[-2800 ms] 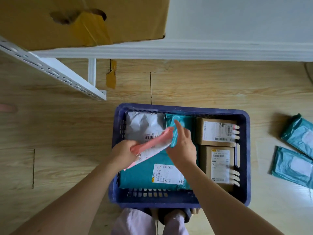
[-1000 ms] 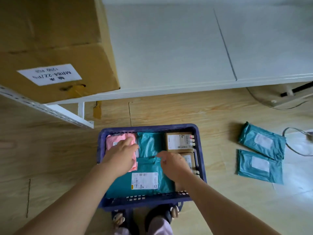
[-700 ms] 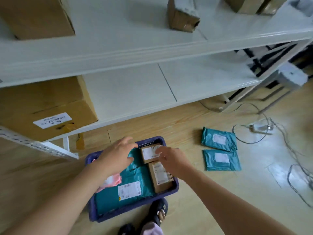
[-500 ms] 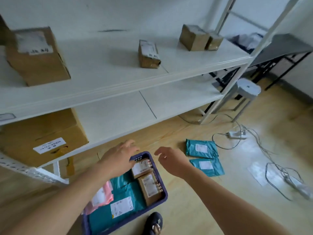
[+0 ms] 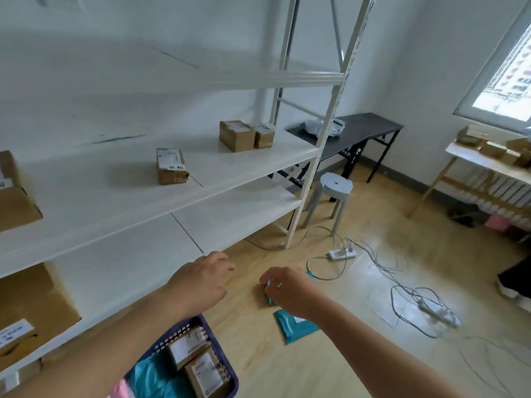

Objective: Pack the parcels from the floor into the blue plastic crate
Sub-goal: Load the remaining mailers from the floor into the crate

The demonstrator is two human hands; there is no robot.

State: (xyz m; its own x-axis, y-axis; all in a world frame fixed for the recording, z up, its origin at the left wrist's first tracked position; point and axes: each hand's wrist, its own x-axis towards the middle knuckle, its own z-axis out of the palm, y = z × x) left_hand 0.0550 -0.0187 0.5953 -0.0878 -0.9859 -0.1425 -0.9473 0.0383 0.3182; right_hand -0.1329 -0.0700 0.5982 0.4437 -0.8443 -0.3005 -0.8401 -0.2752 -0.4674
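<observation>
Centre: right hand (image 5: 287, 290) curled over teal parcel (image 5: 296, 328), presumably fetching it, grip indeterminable; left hand (image 5: 201, 282) relaxed, empty, above blue crate (image 5: 233, 377).

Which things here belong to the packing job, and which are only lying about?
Job: blue crate, cardboard boxes in it, teal parcel on the floor, right hand near it.
Lying about: grey stool, power strip, cables, black table, boxes on the shelf.

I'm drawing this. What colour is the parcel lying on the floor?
Teal. The parcel shows best in the head view.
</observation>
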